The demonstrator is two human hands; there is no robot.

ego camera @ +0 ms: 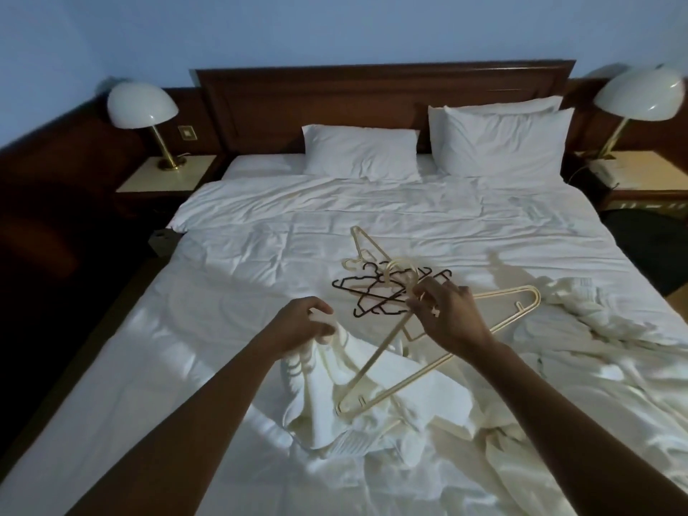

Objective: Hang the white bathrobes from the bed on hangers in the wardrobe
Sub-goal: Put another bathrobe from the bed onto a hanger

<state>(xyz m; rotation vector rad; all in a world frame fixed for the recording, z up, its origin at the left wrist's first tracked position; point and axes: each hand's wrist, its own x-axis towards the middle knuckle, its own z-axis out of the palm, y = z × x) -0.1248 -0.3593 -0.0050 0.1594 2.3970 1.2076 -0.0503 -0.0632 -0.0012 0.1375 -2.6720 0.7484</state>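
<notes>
Cream hanger [374,361] pinched near its hook by our right hand [448,316], tilted toward the white bathrobe [316,415] our left hand [303,324] grips at 9 o'clock, probably the collar, held above the bed [186,366] for threading; spare hangers [387,288] at 12 o'clock

Single head-worn wide-angle view. The camera stands at the foot of the white-sheeted double bed [231,277] and faces along its length toward the dark wooden headboard [372,95], pitched downward. Both forearms enter from the lower edge, with the left hand [301,322] and right hand [446,310] close to the lens. One white dome-shaded brass lamp [142,106] and its twin [638,93] mark the side margins.
</notes>
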